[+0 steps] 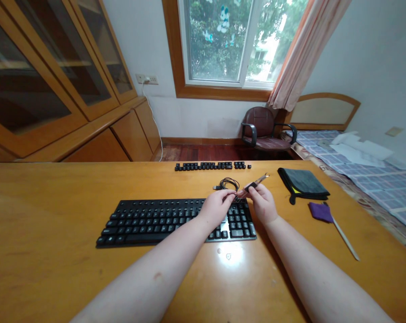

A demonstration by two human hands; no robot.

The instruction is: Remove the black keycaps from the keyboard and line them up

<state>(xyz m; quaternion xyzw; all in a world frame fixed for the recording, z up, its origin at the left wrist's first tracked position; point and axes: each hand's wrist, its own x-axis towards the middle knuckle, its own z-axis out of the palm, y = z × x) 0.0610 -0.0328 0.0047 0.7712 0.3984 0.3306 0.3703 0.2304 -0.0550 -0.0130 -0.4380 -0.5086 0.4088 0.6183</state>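
A black keyboard (149,224) lies on the table, its top row showing bare switch stems without caps. Over its upper right part, my right hand (265,206) is closed around a keycap puller (250,186) with a dark grip and thin metal wires at its ends. My left hand (216,208) meets it there, thumb and fingertips pinched together by the puller's wire end. What sits between those fingertips is too small to make out. Just behind the hands is the coiled black USB cable (228,181). Loose black keycaps (206,166) stand in a row along the far table edge.
On the right of the table (55,269) are a folded grey cloth (304,181), a purple cloth (320,211) and a thin pale stick-like tool (346,240). Beyond the table stand an office chair (262,128), a bed (358,152) and a wooden cabinet (98,143).
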